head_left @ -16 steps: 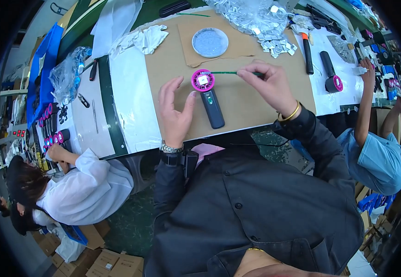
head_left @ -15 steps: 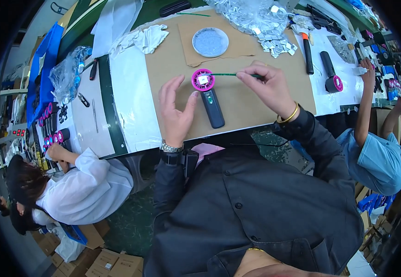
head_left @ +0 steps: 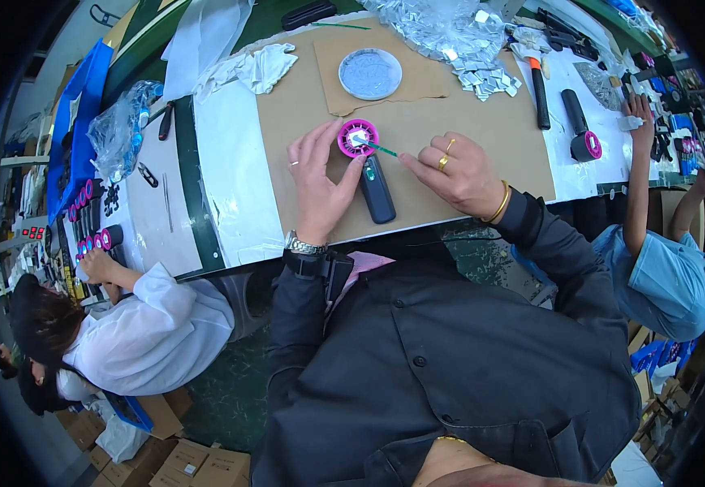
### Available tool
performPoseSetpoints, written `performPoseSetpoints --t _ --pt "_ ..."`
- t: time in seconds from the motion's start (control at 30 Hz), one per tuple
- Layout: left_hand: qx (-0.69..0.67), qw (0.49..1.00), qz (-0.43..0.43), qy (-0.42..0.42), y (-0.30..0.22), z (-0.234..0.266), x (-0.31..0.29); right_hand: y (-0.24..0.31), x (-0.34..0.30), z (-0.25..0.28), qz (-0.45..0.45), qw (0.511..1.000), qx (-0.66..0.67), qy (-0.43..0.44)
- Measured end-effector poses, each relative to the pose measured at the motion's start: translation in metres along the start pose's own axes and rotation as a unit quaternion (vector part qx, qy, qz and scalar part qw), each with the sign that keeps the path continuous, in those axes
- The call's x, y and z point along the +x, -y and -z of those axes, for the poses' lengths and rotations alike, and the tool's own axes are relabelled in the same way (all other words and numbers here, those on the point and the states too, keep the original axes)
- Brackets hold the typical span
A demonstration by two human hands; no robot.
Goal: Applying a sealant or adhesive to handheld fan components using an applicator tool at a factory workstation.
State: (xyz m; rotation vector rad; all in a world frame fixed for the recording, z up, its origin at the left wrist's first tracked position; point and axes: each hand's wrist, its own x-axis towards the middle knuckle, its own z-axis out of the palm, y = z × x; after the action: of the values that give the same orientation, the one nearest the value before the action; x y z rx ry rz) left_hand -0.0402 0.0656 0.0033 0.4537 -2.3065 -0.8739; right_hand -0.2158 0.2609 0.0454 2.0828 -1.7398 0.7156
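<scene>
A handheld fan lies on the brown board in front of me, with a pink round head (head_left: 347,148) and a dark handle (head_left: 377,197). At the left side of the head, my left hand (head_left: 320,183) grips it between fingertips and thumb. My right hand (head_left: 459,177) pinches a thin green stick (head_left: 385,150), its tip on the white square at the head's centre. Beyond the fan, a round dish (head_left: 369,75) of greyish paste rests on a piece of cardboard (head_left: 425,85).
Small silvery squares (head_left: 486,81) spill from a clear plastic bag (head_left: 441,28) at the back. An orange-and-black tool (head_left: 540,93) and another fan (head_left: 581,130) lie to the right. A crumpled white cloth (head_left: 255,69) is at back left. Co-workers sit at both sides.
My right hand has come nearer and lower, tilting the stick so its tip meets the white square. My left hand has moved right and closed onto the fan's head.
</scene>
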Motion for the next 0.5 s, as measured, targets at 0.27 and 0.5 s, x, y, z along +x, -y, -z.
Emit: performPoseSetpoints --t 0.27,0.5 --pt "-0.013 1.0 0.011 0.013 0.0002 -0.0006 0.0007 0.0003 -0.0094 -0.0035 0.038 0.997 -0.057 0.036" --pt "-0.013 1.0 0.014 0.013 0.002 -0.0008 -0.001 0.0048 -0.0058 0.0041 0.034 0.999 -0.03 0.018"
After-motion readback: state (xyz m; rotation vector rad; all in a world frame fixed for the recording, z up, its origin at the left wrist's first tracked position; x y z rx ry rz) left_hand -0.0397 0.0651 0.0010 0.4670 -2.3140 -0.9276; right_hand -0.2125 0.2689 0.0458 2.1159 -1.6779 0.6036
